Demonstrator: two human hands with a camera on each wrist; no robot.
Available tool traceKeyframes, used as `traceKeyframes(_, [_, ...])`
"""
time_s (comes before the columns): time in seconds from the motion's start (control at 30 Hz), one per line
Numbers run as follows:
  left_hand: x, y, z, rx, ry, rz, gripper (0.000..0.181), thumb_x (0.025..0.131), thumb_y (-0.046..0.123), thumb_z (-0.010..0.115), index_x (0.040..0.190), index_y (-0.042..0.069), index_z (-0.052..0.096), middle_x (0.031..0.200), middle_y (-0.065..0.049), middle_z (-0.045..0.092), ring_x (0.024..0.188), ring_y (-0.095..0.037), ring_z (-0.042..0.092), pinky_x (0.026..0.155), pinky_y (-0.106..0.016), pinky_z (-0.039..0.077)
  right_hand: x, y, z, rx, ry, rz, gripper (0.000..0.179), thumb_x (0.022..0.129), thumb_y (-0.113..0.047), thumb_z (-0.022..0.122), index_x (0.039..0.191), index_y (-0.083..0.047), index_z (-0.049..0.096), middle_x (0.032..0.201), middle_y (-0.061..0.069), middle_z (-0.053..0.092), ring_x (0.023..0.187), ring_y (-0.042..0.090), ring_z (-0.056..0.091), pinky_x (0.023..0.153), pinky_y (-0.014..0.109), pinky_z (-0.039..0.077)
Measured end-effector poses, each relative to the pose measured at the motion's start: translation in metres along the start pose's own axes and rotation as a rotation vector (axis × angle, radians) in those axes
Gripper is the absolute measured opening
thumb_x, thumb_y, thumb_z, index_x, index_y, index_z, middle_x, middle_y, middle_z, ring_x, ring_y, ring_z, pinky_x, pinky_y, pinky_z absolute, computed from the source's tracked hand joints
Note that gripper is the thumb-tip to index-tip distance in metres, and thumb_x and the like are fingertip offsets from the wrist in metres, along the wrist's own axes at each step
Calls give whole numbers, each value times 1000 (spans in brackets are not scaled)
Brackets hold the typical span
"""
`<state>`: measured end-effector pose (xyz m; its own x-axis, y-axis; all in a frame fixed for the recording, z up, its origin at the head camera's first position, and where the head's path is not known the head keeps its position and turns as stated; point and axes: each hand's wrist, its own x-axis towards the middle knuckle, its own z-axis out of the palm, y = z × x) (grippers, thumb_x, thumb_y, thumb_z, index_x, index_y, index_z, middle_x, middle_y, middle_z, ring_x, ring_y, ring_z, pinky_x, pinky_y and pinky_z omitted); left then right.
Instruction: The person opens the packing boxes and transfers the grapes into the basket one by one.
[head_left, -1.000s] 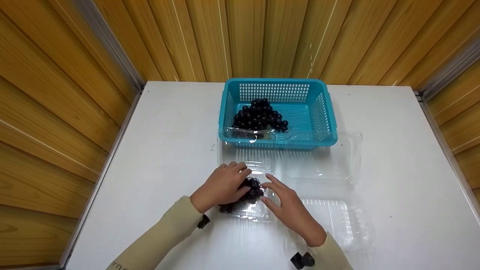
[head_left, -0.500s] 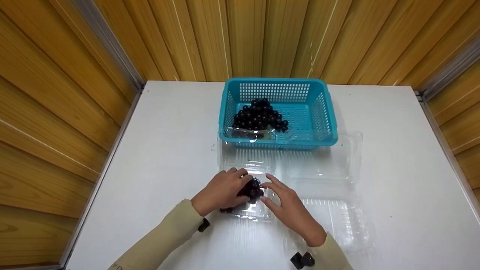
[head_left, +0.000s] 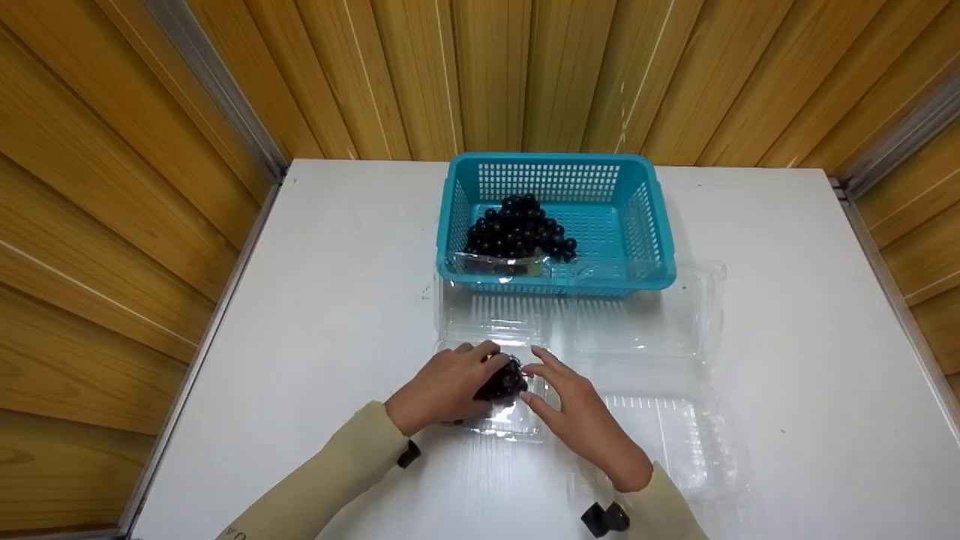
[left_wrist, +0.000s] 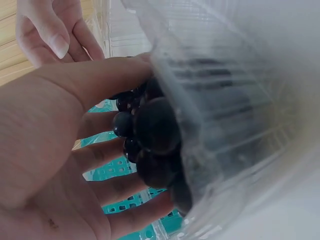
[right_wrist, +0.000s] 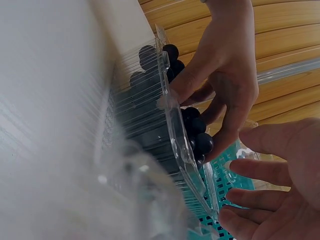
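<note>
A bunch of dark grapes [head_left: 505, 379] lies in a clear plastic clamshell box [head_left: 501, 431] near the front of the table. My left hand [head_left: 444, 384] holds the bunch from the left, its thumb on the near side and its fingers on the far side, as the left wrist view shows. Some grapes [right_wrist: 145, 90] show through the box's ribbed wall in the right wrist view. Just right of the bunch, my right hand [head_left: 581, 416] has its fingers spread and slightly bent, with nothing held.
Behind the box stands a teal basket [head_left: 652, 225] with more dark grapes [head_left: 517, 229] in its left part. A clear lid or box [head_left: 637, 341] lies before the basket, overlapping its front rim. Another clear plastic box [head_left: 667, 442] lies right of my right hand.
My left hand has slid slightly toward me along the bunch and covers more of the grapes at its near-left end. The right hand has stayed in place.
</note>
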<state>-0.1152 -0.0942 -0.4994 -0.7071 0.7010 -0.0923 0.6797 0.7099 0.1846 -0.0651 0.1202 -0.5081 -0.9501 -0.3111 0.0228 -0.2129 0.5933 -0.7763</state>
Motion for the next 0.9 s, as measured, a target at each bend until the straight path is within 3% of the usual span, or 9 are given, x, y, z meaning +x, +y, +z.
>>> traceKeyframes(0.5, [1,4,8,-3,-80,-10,72,82,31,76,143,20,40,136,-2,53,115,-25,60,85,-46,54,0,2,0,19,-16,-11,37,92,-26,65,127,-13,59,153,10,40,135,33,47,104,48,44])
traceKeyframes(0.9, [8,4,23,30,-23,-1,62,79,29,76,132,20,46,116,-2,56,101,-21,59,74,-43,53,-1,3,0,5,-14,-2,38,92,-26,65,128,-13,59,153,8,39,135,30,46,105,47,43])
